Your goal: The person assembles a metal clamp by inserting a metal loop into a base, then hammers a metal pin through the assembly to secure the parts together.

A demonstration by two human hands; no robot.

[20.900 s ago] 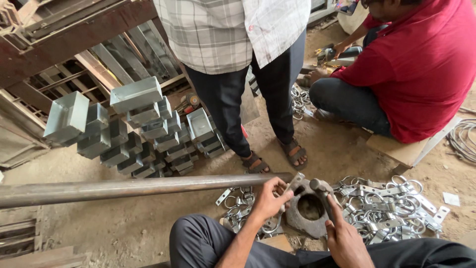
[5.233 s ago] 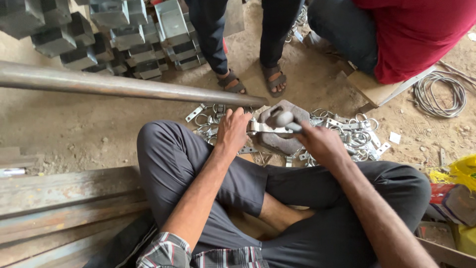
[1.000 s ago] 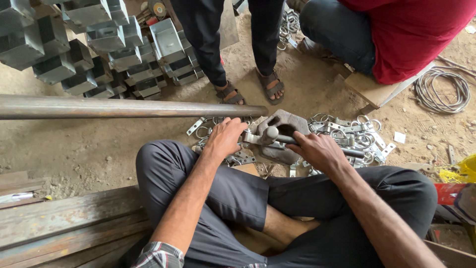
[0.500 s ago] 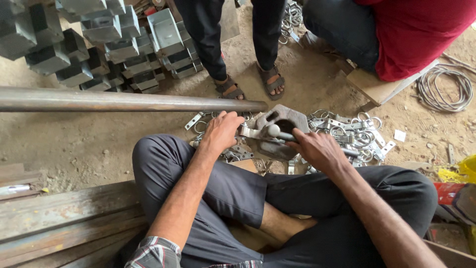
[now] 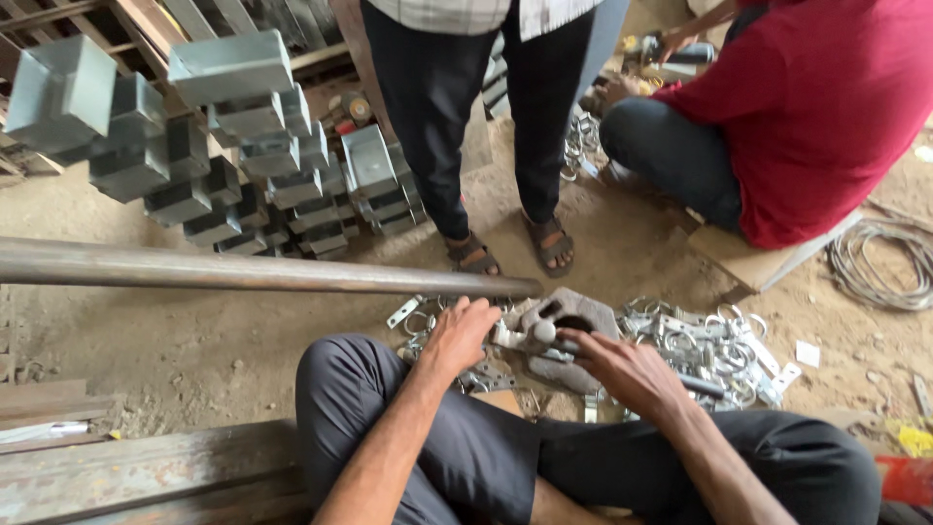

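I sit on the dirt floor with my legs folded. My left hand (image 5: 460, 335) pinches a small metal clamp piece (image 5: 513, 339) against a grey, hollow metal block (image 5: 583, 313) on the ground in front of me. My right hand (image 5: 624, 370) is closed around the handle of a metal tool (image 5: 541, 332) whose rounded head rests on the clamp piece at the block. A pile of shiny metal clamps (image 5: 714, 342) lies just right of the block, and more clamps (image 5: 420, 319) sit beside my left hand.
A long steel pipe (image 5: 243, 272) runs in from the left and ends near the block. Stacked square tube sections (image 5: 204, 146) lie behind it. One person stands in sandals (image 5: 505, 248), another in a red shirt (image 5: 807, 107) sits at right. Wire coil (image 5: 886, 264) at right, steel beams (image 5: 146, 476) at lower left.
The view has tilted up a little, showing more of the stacked sections. Both hands stay at the block; the tool head has shifted slightly on the clamp piece.
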